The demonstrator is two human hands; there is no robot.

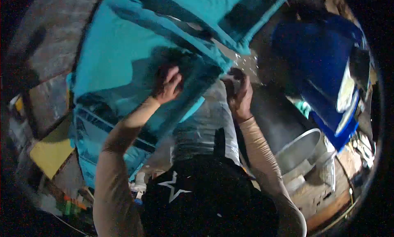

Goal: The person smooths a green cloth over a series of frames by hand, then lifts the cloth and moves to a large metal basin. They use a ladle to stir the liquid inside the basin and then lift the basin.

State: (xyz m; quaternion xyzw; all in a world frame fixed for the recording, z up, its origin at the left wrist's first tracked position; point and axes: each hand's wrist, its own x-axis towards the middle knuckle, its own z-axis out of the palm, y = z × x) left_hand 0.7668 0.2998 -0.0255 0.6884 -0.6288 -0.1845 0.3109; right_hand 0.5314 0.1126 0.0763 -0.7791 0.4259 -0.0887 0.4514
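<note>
The work in hand appears to be handling a large teal fabric (111,60), which fills the upper left of the view and comes to a folded, pointed corner on its right, near the right hand. The person's left hand (168,87) is over the fabric's lower middle, in from that corner; its fingers are loosely bent and seem released, with nothing visible between them, though whether they touch the cloth cannot be told. The right hand (242,95) is raised just beside the right corner, fingers curled toward it; blur and shadow hide whether they pinch the edge. A pale grey, crinkled surface (203,122) shows between the forearms, in front of the black top (205,192) with its white star. Beyond the right hand lies a dark blue sheet (303,68), and a yellow piece (51,155) is near the fabric's lower left edge. As a judgement, the next move calls for a sure hold on the right corner and the left fingers flat or closed on the cloth, keeping the fold from slipping.
</note>
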